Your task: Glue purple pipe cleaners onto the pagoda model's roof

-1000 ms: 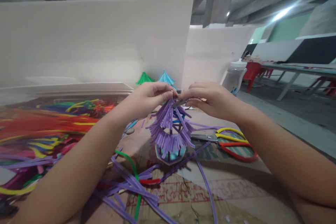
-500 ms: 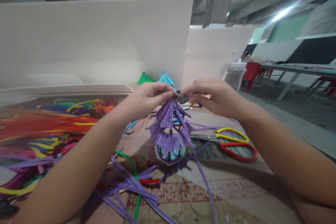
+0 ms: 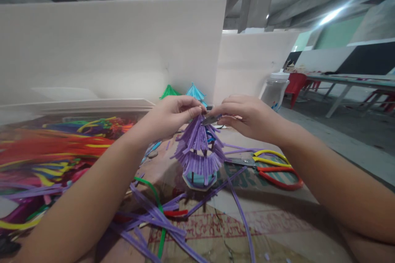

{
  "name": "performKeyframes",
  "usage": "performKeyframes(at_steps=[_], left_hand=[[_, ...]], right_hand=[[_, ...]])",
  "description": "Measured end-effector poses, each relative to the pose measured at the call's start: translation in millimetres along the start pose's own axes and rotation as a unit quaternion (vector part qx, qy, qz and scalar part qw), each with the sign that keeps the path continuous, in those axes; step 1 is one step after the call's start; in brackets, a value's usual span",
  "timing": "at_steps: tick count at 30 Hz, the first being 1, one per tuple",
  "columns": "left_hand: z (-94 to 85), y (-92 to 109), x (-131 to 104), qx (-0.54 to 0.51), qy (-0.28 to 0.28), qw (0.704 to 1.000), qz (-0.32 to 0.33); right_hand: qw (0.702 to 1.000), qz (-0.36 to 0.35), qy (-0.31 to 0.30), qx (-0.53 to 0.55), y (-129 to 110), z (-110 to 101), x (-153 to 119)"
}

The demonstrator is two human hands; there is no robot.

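Observation:
A small two-tiered pavilion model (image 3: 200, 152), roofed with purple pipe cleaners, stands upright on a pale blue octagonal base. My left hand (image 3: 177, 117) pinches the peak of its upper roof. Between the thumb and fingers of my right hand (image 3: 247, 117) is a small, flat, pointed metal tool (image 3: 212, 119), whose exact kind I cannot make out. The tool's tip touches or nearly touches the roof just below the peak. Scissors (image 3: 243, 162) with yellow and red handles lie to the right of the model.
Loose purple pipe cleaners (image 3: 166, 222) and a green one (image 3: 154, 191) lie in front. At left is a pile of coloured pipe cleaners (image 3: 61, 144). Green (image 3: 169, 91) and light blue (image 3: 194, 91) roofs stand behind, by a white board (image 3: 108, 49). A clear bottle (image 3: 274, 90) is at right.
My right hand has moved slightly left and turned, bringing the metal tool's tip down against the purple roof. The model has tilted or shifted a little; my left hand keeps its pinch.

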State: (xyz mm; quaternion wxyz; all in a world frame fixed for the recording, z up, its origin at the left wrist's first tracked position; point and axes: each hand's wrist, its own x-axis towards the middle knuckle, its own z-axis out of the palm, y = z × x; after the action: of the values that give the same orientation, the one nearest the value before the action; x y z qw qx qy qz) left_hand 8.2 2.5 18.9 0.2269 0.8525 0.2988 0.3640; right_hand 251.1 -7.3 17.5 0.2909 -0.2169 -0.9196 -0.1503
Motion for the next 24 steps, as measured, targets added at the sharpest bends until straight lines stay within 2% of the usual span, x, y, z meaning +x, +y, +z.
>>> performKeyframes(at_steps=[24], left_hand=[[-0.5,0.3,-1.0,0.011,-0.004,1.0,-0.008]], right_hand=[[1.0,0.0,0.012,-0.001,0.8,-1.1,-1.3]])
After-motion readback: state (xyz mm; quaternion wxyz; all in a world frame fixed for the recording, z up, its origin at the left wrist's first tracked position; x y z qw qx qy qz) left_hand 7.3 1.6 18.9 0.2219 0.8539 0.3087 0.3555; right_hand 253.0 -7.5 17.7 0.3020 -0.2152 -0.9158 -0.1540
